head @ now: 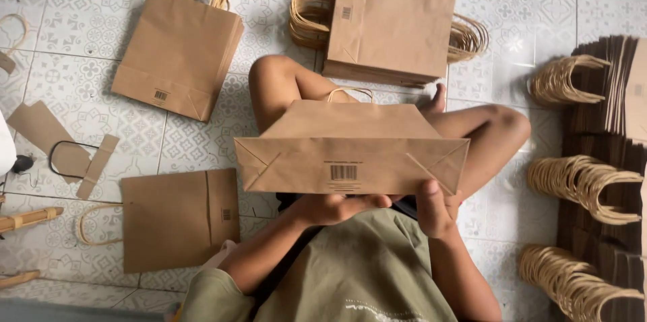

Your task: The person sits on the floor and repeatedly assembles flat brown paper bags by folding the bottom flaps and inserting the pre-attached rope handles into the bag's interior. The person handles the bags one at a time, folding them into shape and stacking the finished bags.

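1. I've got a brown paper bag (350, 147) up at the centre of the frame, its folded base turned toward me and its twisted handle (350, 93) poking out at the far end.
2. My left hand (337, 207) is cupped under the base edge, fingers closed against the paper. My right hand (435, 211) is clamped on the lower right corner, thumb on top.
3. I'm sitting cross-legged on the patterned tile floor (87, 12), and the bag hangs over my knees without touching them.
4. Finished bags lie around me: one stack (178, 52) at upper left, another stack (394, 22) at upper centre, a flat bag (178, 217) at lower left.
5. Flattened bags with handles stand in a row (600, 160) down the right edge.
6. Risk, as I judge it: my grip sits only on the bottom edge, so the bag could tip forward and slide off.
7. Squeezing that corner too hard could crease or tear the folded base.
8. Loose paper strips (98, 164) at left could get caught underfoot.
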